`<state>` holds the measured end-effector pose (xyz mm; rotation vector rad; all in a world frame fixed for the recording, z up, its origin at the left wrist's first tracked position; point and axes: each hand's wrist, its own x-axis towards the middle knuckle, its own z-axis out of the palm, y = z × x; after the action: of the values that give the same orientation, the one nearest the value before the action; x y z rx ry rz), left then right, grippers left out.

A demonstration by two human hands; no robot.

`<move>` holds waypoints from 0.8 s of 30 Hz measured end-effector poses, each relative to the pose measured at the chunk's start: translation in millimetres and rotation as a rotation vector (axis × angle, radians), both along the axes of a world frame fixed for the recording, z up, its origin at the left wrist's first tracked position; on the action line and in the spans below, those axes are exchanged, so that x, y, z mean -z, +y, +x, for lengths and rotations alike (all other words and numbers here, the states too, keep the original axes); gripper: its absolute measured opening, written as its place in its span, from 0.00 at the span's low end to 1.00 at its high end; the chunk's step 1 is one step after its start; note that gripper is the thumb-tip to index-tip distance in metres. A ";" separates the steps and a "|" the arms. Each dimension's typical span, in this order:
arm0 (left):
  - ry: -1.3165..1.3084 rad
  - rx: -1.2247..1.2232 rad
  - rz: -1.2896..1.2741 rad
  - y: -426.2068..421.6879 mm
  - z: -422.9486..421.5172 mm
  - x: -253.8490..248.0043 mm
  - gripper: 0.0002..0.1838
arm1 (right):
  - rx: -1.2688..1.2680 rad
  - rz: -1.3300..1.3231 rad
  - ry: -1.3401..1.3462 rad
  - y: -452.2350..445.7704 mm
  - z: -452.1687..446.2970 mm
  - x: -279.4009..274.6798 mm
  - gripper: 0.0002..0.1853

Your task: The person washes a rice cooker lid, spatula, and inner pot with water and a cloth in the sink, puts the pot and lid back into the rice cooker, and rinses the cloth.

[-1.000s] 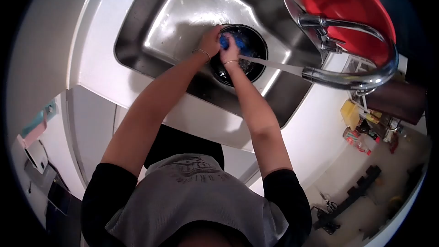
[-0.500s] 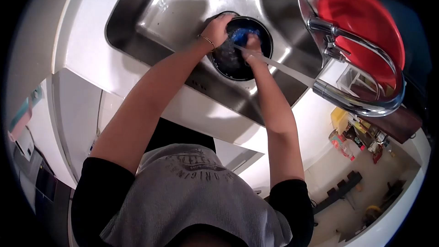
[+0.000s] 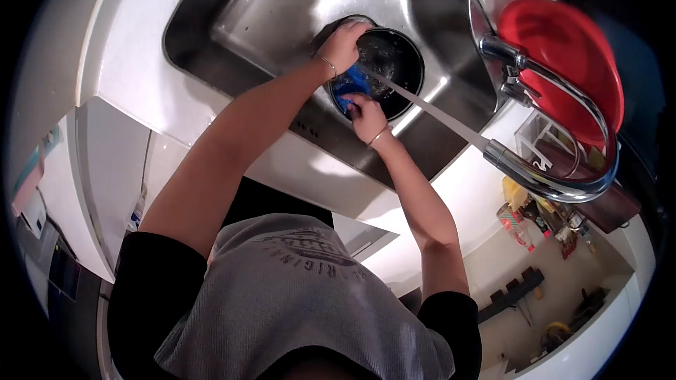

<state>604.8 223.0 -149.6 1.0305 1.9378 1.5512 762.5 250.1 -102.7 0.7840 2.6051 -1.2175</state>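
A round black pot [image 3: 405,67] sits in the steel sink with water in it. My left hand [image 3: 343,47] is closed over its upper left rim. Inside the pot, against the near left wall, is a blue cloth [image 3: 355,82]. My right hand [image 3: 368,117] pinches the cloth at the pot's near rim, fingers bent inward. A stream of water [image 3: 429,109] runs from the faucet [image 3: 493,151] into the pot. Part of the cloth lies hidden under the water and beside my left hand.
The steel sink [image 3: 239,28] surrounds the pot. A red basin [image 3: 556,49] leans behind the curved faucet on the right. Bottles and packets [image 3: 517,225] stand farther down at the right, near a dark rack [image 3: 510,295]. White counter [image 3: 141,77] borders the sink.
My right hand has moved from the pot's middle to its near left rim, drawing the blue cloth with it. My left hand stays on the rim. The camera view has shifted slightly.
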 end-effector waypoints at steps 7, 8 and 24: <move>-0.032 -0.001 -0.040 1.5 1.8 3.0 0.22 | 0.410 -0.446 -0.084 -9.9 -10.6 8.7 0.12; -0.024 0.029 -0.031 2.0 0.4 2.8 0.22 | 0.203 -0.315 -0.066 -1.2 12.3 17.8 0.12; -0.150 0.224 -0.036 10.0 4.8 35.4 0.25 | -0.378 0.094 -0.457 29.2 -6.4 -25.9 0.18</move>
<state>609.6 233.0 -185.0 1.0455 1.6819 1.4212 756.2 279.3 -76.8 0.4790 2.2991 -0.7162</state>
